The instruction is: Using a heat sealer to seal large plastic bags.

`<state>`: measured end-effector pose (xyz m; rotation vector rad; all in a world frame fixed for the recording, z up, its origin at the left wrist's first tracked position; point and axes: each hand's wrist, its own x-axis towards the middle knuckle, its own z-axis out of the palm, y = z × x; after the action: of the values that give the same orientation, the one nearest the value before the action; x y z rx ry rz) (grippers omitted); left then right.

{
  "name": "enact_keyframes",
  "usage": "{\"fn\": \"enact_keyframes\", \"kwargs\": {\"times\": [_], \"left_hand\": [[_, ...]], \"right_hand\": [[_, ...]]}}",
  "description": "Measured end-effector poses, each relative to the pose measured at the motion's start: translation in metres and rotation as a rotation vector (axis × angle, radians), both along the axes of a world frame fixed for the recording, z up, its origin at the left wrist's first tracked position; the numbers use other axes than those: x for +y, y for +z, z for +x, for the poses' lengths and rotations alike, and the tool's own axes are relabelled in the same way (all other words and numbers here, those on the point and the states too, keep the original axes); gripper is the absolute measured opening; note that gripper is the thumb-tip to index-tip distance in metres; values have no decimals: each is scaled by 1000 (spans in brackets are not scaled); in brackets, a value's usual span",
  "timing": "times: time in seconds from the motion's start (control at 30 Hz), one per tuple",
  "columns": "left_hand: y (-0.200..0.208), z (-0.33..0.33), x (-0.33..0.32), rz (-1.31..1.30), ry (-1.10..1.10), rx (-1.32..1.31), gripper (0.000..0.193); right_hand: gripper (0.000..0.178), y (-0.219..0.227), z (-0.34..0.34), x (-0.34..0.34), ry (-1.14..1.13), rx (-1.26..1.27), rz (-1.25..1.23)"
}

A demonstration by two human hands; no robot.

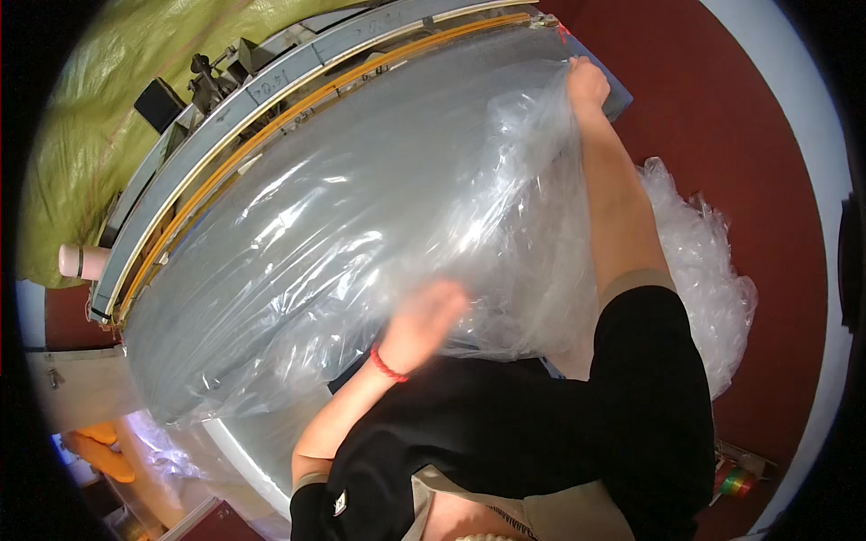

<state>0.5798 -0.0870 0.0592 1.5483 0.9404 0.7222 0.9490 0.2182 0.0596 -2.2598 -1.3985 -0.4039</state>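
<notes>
Grey bench w/ yellow-edged rail at far side, dark red floor. Clear plastic sheet spread over bench. Right hand grips sheet at far corner; left hand flat on sheet, blurred. Crumpled plastic pile at right, green cover at left.

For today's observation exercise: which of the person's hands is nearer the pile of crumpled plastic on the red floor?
Right. The right hand is above the pile; the left hand lies farther left on the clear plastic sheet.
</notes>
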Motion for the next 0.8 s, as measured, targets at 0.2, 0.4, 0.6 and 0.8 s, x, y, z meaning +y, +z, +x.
{"fn": "enact_keyframes", "kwargs": {"times": [0.2, 0.4, 0.6, 0.8], "left_hand": [[-44, -16, 2, 584, 287, 741, 11], [55, -66, -13, -417, 164, -888, 11], [80, -96, -27, 509, 503, 757, 23], [71, -150, -53, 972, 1114, 878, 24]], "right_hand": [[32, 4, -3, 1, -21, 19, -24], [33, 3, -6, 0, 32, 24, -92], [36, 7, -8, -2, 54, 21, -136], [35, -4, 7, 3, 106, -78, -75]]}}
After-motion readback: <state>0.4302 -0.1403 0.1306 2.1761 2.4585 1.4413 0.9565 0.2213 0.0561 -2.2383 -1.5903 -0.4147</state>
